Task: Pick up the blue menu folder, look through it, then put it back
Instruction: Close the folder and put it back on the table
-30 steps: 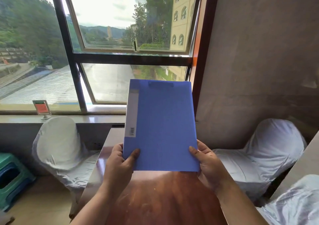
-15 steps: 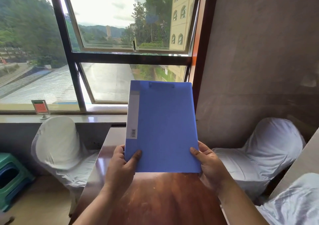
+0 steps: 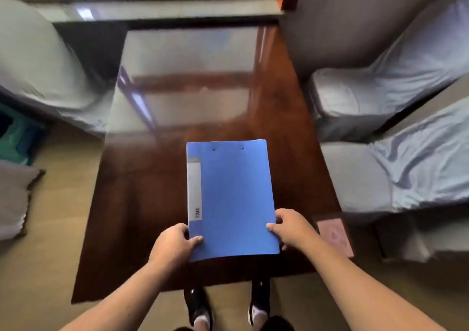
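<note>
The blue menu folder is closed, with a grey spine label on its left side. It lies flat over the near middle of the glossy brown wooden table; I cannot tell whether it touches the top. My left hand grips its near left corner, thumb on the cover. My right hand holds the near right edge, fingers curled under it.
Chairs in white covers stand on the right and at the far left. A pink card lies on the table's near right corner. A green stool is at the left. My shoes show below the table edge.
The view has swung down from the window to the table. The folder, held upright in front of the window before, is now lowered and flat over the table, still in both hands.
</note>
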Demonstrator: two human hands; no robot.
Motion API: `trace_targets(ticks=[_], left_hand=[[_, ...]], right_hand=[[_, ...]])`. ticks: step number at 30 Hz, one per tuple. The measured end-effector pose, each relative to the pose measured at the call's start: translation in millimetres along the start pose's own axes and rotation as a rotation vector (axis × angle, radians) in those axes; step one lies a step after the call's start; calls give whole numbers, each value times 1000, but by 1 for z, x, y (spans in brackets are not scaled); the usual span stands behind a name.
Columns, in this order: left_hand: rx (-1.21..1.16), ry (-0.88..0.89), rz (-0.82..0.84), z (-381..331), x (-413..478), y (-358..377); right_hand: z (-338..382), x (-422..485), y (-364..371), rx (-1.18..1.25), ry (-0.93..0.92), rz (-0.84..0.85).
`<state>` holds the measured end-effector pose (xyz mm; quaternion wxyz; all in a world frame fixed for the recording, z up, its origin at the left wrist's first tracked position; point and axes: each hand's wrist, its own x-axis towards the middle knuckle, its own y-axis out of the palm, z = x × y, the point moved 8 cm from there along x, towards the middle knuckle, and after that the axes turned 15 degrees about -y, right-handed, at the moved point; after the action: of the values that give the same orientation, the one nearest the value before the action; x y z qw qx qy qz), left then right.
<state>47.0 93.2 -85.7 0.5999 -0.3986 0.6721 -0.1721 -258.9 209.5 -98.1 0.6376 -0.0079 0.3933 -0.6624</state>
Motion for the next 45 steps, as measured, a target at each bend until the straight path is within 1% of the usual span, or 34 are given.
trace_targets(ticks=[4,8,11,14,16,18,20,22,24,30,35,45], left_hand=[[175,-33,13,22,4,43],[354,-31,81,24,8,66],[472,1,75,22,8,72],[593,36,39,19,4,73],[613,56,29,16,2,74],[613,74,22,15,2,76],[609,92,24,13,1,80],[609,112,18,7,-1,86],[612,129,11,-3,-3,93],[599,205,27,-50,-18,122],[628,259,24,-78,-24,136],[647,293,18,-92,-26,142]], right_hand=[[-41,-10,39,-119,85,78],[-58,-14,51,-221,118,107],[-61,-18,52,-337,137,123],[-47,-27,45,-556,73,64],[-27,-30,54,-661,-52,63],[-7,-32,76,-630,-184,127],[7,-35,99,-550,-239,194],[13,-36,110,-519,-222,202],[8,-38,108,-517,-169,159],[-34,-43,66,-497,-82,101],[-55,-46,41,-479,-72,78],[-71,-45,35,-470,-70,25]])
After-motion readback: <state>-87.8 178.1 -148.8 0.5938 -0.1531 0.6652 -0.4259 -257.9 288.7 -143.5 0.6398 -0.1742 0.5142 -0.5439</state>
